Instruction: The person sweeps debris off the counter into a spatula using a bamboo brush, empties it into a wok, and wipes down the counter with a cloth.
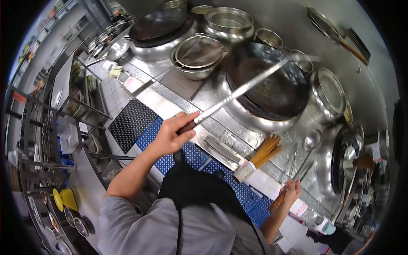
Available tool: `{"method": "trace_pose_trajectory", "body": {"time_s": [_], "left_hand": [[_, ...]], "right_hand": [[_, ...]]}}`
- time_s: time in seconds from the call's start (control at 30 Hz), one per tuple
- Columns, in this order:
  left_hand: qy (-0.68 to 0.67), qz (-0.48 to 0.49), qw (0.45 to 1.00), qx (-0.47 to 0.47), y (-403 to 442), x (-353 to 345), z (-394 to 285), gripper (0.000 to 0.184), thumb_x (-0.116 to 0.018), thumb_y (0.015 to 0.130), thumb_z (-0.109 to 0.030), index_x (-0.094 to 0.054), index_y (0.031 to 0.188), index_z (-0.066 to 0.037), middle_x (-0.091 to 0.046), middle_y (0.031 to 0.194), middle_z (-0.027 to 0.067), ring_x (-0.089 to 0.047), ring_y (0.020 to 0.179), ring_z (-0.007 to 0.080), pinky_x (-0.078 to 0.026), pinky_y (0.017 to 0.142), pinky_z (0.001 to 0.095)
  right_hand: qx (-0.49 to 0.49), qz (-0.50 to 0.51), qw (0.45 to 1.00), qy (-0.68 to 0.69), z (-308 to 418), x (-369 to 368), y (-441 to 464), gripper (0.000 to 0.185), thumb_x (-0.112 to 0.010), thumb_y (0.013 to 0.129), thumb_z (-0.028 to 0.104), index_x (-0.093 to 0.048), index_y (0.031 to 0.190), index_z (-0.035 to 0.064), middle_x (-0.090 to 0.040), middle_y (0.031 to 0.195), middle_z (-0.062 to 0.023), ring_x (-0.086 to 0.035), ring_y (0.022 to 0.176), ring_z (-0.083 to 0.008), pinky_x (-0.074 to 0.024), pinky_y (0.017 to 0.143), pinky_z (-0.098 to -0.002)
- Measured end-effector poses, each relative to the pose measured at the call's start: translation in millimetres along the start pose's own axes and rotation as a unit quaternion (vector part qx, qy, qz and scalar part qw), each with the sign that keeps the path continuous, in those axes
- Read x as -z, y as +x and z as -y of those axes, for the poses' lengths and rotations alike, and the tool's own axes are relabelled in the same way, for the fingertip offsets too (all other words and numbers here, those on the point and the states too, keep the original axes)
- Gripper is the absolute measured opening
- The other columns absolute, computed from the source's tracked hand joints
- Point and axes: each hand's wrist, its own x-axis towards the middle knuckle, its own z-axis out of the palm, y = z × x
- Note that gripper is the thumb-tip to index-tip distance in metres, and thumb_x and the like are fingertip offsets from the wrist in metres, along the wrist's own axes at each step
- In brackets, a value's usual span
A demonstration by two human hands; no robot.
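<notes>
Your L hand (173,134) grips a long metal-shafted tool (241,88) by its wooden end; shaft slants over the wok (264,87), far tip blurred nr the stove's (293,138) back edge. R hand (291,194) grasps a wood-handled utensil (304,169) at the front edge; straw-coloured brush (257,161) lies along that edge btwn hands.

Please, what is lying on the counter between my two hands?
The head view shows a long metal piece, nearer the left hand, and a bristle brush, nearer the right hand.
</notes>
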Motion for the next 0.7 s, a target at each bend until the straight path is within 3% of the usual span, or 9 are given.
{"method": "trace_pose_trajectory", "body": {"time_s": [0.07,0.13,0.17,0.27,0.43,0.47,0.53,0.57,0.7], "left_hand": [[-0.016,-0.059,0.998,0.029,10,28,15,0.056,-0.069,0.084,0.002,-0.056,0.137,-0.002,-0.056,0.085,0.0029,-0.054,0.077,0.0120,-0.046,0.070,0.0262],[-0.156,-0.160,0.966,0.133,23,59,21,0.054,-0.071,0.085,-0.001,-0.057,0.137,-0.003,-0.059,0.087,-0.0007,-0.053,0.074,0.0075,-0.045,0.065,0.0226],[-0.155,-0.195,0.956,0.155,33,83,26,0.054,-0.071,0.085,-0.002,-0.057,0.137,-0.002,-0.060,0.086,-0.0010,-0.053,0.070,0.0066,-0.044,0.061,0.0219],[-0.116,-0.286,0.940,0.145,61,170,82,0.052,-0.069,0.084,-0.003,-0.059,0.135,-0.001,-0.063,0.083,-0.0002,-0.052,0.060,0.0049,-0.041,0.050,0.0208],[0.210,-0.368,0.895,0.140,111,352,214,0.048,-0.073,0.076,-0.011,-0.066,0.121,0.003,-0.075,0.095,0.0138,-0.071,0.084,0.0160,-0.053,0.078,0.0298],[0.249,-0.372,0.882,0.146,122,382,230,0.042,-0.069,0.076,-0.011,-0.069,0.117,0.001,-0.074,0.092,0.0169,-0.072,0.084,0.0254,-0.053,0.078,0.0346],[0.362,-0.328,0.858,0.158,146,443,282,0.046,-0.069,0.075,-0.010,-0.067,0.120,0.000,-0.072,0.094,0.0179,-0.071,0.085,0.0274,-0.053,0.081,0.0358],[0.384,-0.324,0.852,0.145,158,466,307,0.043,-0.066,0.075,-0.007,-0.069,0.118,-0.003,-0.071,0.100,0.0210,-0.069,0.092,0.0345,-0.053,0.084,0.0411],[0.386,-0.293,0.863,0.140,207,545,408,0.038,-0.059,0.075,-0.005,-0.072,0.111,-0.006,-0.069,0.106,0.0216,-0.066,0.102,0.0398,-0.052,0.089,0.0479]], "right_hand": [[0.008,-0.015,1.000,0.002,-6,-2,5,0.026,-0.064,0.087,0.008,-0.060,0.111,-0.0015,-0.054,0.065,-0.0031,-0.049,0.044,-0.0115,-0.0409,0.037,-0.0263],[0.026,-0.016,1.000,0.006,-20,-2,17,0.028,-0.065,0.087,0.010,-0.060,0.112,-0.0008,-0.056,0.067,-0.0038,-0.050,0.047,-0.0119,-0.0417,0.037,-0.0265],[0.033,-0.035,0.999,0.024,-24,-7,17,0.017,-0.067,0.090,0.017,-0.057,0.098,0.0055,-0.057,0.067,-0.0045,-0.052,0.040,-0.0172,-0.0412,0.033,-0.0309],[0.011,-0.062,0.998,0.004,-17,-28,11,0.035,-0.065,0.087,0.011,-0.056,0.119,-0.0007,-0.058,0.071,-0.0053,-0.051,0.048,-0.0140,-0.0417,0.037,-0.0278],[0.034,-0.128,0.991,-0.006,-13,-76,7,0.015,-0.062,0.088,0.017,-0.058,0.098,0.0073,-0.057,0.068,-0.0034,-0.051,0.045,-0.0153,-0.0404,0.038,-0.0285],[0.036,-0.135,0.990,-0.022,1,-94,-7,0.012,-0.060,0.090,0.021,-0.059,0.091,0.0092,-0.056,0.065,-0.0020,-0.051,0.044,-0.0151,-0.0400,0.037,-0.0296],[0.038,-0.179,0.983,-0.025,16,-131,-22,0.011,-0.058,0.089,0.021,-0.057,0.085,0.0104,-0.054,0.064,-0.0010,-0.051,0.044,-0.0147,-0.0401,0.038,-0.0282],[0.041,-0.199,0.979,-0.029,25,-142,-26,0.012,-0.057,0.089,0.021,-0.057,0.083,0.0111,-0.053,0.063,-0.0005,-0.050,0.044,-0.0144,-0.0401,0.038,-0.0275],[0.045,-0.239,0.970,0.013,37,-177,-44,0.012,-0.058,0.087,0.019,-0.057,0.079,0.0110,-0.052,0.062,0.0001,-0.049,0.045,-0.0124,-0.0390,0.039,-0.0251]]}}
